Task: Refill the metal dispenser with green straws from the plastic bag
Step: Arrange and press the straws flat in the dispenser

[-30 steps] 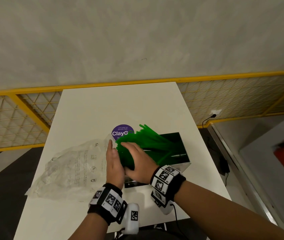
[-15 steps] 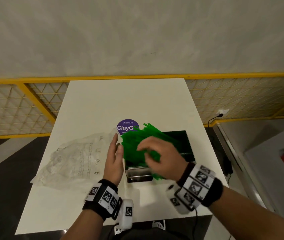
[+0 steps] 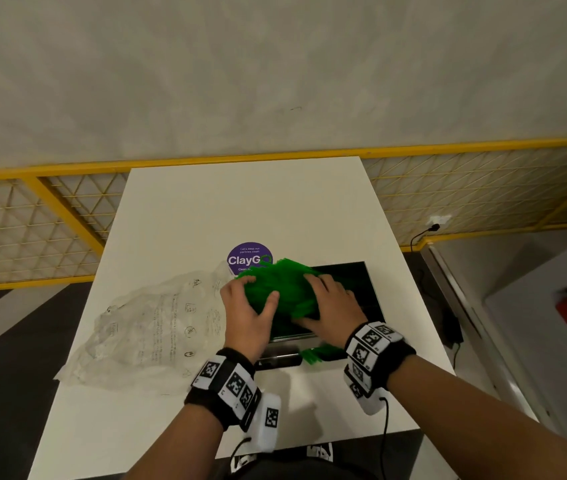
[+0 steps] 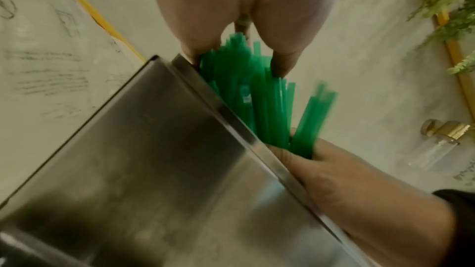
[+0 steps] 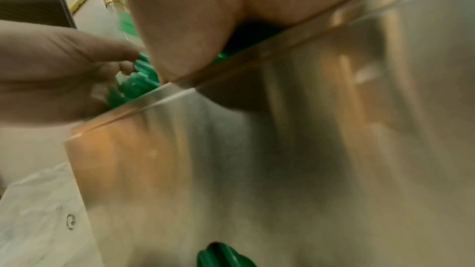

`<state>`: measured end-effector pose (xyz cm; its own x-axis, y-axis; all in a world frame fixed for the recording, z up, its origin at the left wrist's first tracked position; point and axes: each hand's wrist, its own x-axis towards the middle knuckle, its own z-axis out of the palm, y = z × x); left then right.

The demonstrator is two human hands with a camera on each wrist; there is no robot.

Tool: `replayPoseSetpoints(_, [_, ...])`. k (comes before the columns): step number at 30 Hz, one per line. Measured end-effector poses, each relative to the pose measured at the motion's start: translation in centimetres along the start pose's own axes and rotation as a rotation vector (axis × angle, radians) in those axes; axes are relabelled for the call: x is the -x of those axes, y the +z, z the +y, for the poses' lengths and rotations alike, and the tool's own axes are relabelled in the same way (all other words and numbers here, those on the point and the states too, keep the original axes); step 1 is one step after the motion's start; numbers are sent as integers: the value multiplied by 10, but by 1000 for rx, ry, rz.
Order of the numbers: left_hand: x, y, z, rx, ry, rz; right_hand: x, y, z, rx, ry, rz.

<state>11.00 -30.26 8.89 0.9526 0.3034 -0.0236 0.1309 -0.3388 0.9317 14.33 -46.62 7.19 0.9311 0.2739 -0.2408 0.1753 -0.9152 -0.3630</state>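
Note:
A loose bundle of green straws stands slanted in the left end of the open metal dispenser on the white table. My left hand grips the bundle's left side, thumb on top. My right hand covers its right side, fingers curled over the straws. In the left wrist view the straws rise past the dispenser's rim between my left fingers. The right wrist view shows the steel wall and straw ends. The empty clear plastic bag lies to the left.
A purple round sticker sits on the table behind the straws. A few straws poke out at the dispenser's front slot. A yellow mesh railing runs behind the table, and the floor drops away to the right.
My right hand came back down onto the bundle's right side. My left hand went from flat beside the straws to curled round them. The bundle sits lower in the dispenser.

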Motion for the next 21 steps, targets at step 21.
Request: replayPoseSetpoints(21, [-15, 7, -15, 45, 38, 59, -18, -3, -2, -110, -62, -87])
